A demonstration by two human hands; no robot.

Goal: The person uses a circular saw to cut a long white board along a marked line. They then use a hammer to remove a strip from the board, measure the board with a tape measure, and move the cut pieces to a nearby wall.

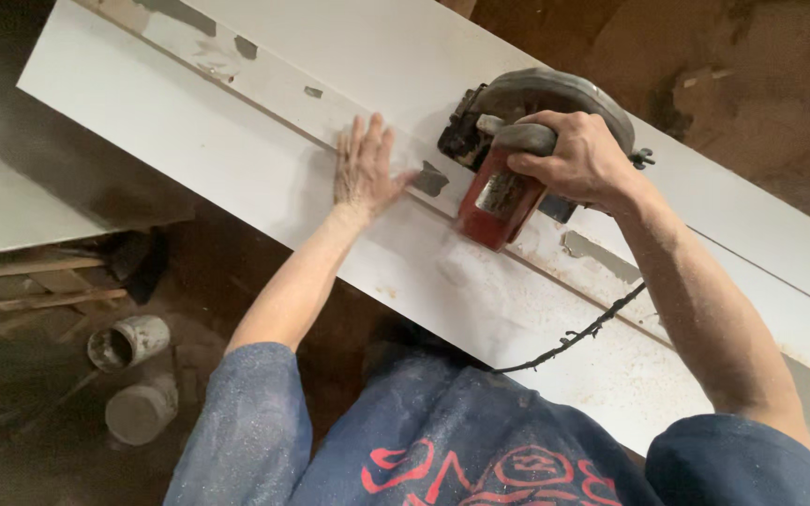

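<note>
Overhead, the right hand (581,159) is clenched around the grey top handle of a circular saw (517,159), fingers wrapped fully over the grip. That saw, with a red body and a dark rounded blade guard, sits on a long white board (236,178) that runs diagonally from the upper left to the lower right of the view. Its black cord (574,335) trails off the near edge of the board toward the person's body.

Just beside the saw, on its left, the left hand (364,169) lies flat on the board, fingers released and spread, palm pressing down on the white surface (it grasps nothing). A thin cut line (264,112) runs along the board past both hands, and pale sawdust (480,281) is scattered over the surface near the saw. Grey scuffed patches show where the white coating is gone.

Down on the brown dirt floor, at the lower left, two dusty grey cans (133,375) lie near some wooden slats (39,290), well apart from the board.
</note>
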